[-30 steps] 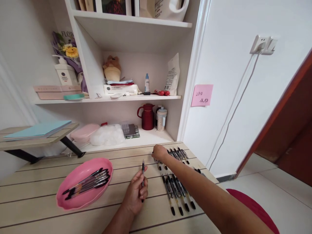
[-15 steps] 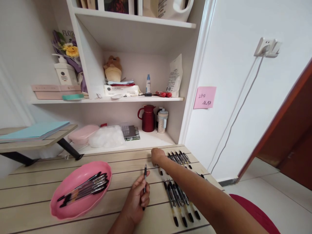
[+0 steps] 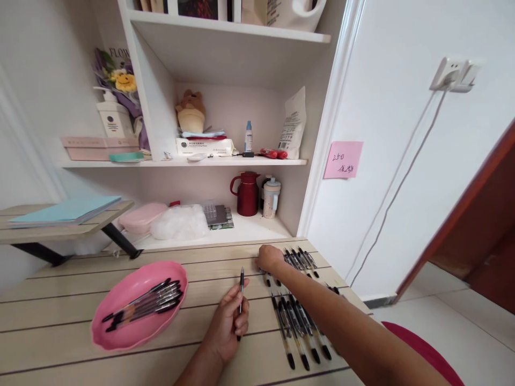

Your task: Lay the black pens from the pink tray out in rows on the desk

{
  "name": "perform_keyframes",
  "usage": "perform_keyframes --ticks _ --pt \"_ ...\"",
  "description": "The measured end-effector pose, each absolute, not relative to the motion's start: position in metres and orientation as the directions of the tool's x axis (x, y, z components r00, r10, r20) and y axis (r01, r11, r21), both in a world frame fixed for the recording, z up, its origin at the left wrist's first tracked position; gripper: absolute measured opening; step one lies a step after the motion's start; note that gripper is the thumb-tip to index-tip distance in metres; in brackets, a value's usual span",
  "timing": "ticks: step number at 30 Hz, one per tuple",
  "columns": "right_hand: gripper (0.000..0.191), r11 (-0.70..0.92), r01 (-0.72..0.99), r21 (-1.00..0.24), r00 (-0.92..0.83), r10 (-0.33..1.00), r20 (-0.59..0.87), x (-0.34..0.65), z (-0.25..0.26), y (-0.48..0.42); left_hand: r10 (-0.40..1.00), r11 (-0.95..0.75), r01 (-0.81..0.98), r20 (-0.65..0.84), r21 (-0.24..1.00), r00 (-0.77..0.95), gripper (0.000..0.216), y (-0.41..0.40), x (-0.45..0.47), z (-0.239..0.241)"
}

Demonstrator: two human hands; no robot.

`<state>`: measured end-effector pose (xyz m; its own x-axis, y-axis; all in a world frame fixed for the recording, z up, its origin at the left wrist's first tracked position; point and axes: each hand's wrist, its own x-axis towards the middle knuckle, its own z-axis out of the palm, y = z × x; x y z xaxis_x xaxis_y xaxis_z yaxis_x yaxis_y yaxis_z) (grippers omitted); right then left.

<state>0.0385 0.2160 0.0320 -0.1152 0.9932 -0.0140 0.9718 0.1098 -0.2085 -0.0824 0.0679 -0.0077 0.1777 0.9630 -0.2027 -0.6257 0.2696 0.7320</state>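
Note:
My left hand (image 3: 231, 319) is closed around a black-and-clear pen (image 3: 242, 284), which points up and away from me. Farther back on the table, my right hand (image 3: 270, 258) is curled down at the left end of the back row of pens (image 3: 300, 260). Black pen ends (image 3: 268, 280) poke out just below it; its fingertips and whatever they grip are hidden. Nearer to me lies another row of pens (image 3: 300, 327), side by side, partly covered by my right forearm. At left, a pink dish (image 3: 98, 329) holds a loose bundle of pens (image 3: 148, 303).
Behind the table stands a white shelf unit (image 3: 225, 162) with a red jug (image 3: 247, 194), a pale cup (image 3: 271, 198) and a bag of white stuffing (image 3: 179, 222). A small raised stand (image 3: 86, 228) bears blue papers at the left. A wall borders the table's right side.
My right hand has shifted slightly to the right along the back row, and another pen end shows below it. My left hand keeps hold of its pen. The view has moved slightly.

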Motion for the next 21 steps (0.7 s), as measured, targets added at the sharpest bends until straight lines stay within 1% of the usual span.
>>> perform_keyframes --ticks 4,8,11,13,14,16,18,19,20,21 --pt "0.034 0.115 0.961 -0.253 -0.120 0.993 -0.004 0.036 0.026 0.214 0.964 0.267 -0.624 -0.202 0.734 0.174 0.036 0.068 -0.083 -0.008" --pt "0.032 0.100 0.937 -0.334 -0.102 0.995 0.011 0.038 0.026 0.215 0.963 0.268 -0.622 -0.197 0.736 0.182 0.034 0.069 -0.083 -0.009" --pt "0.025 0.084 0.901 -0.426 -0.085 0.996 0.017 0.043 0.030 0.215 0.966 0.259 -0.619 -0.185 0.741 0.181 0.035 0.069 -0.083 -0.010" --pt "0.017 0.084 0.857 -0.508 -0.091 0.996 0.011 0.045 0.035 0.210 0.968 0.251 -0.612 -0.175 0.750 0.182 0.034 0.069 -0.083 -0.010" --pt "0.017 0.085 0.827 -0.556 -0.101 0.995 0.003 0.046 0.036 0.205 0.969 0.246 -0.608 -0.168 0.755 0.183 0.033 0.068 -0.083 -0.010" --pt "0.030 0.088 0.755 -0.650 -0.134 0.991 -0.022 0.044 0.038 0.190 0.971 0.233 -0.599 -0.151 0.766 0.186 0.031 0.068 -0.082 -0.010" --pt "0.044 0.076 0.649 -0.757 -0.177 0.983 -0.054 0.040 0.037 0.170 0.974 0.216 -0.590 -0.133 0.778 0.181 0.028 0.067 -0.081 -0.009" --pt "0.047 0.062 0.572 -0.818 -0.205 0.976 -0.069 0.036 0.036 0.160 0.977 0.204 -0.587 -0.124 0.783 0.174 0.027 0.067 -0.081 -0.008" --pt "0.045 -0.003 0.392 -0.920 -0.233 0.967 -0.103 0.033 0.035 0.150 0.979 0.194 -0.584 -0.118 0.788 0.165 0.026 0.067 -0.080 -0.008" --pt "0.042 -0.052 0.254 -0.966 -0.251 0.961 -0.118 0.029 0.033 0.142 0.981 0.185 -0.582 -0.114 0.792 0.156 0.026 0.066 -0.080 -0.007"
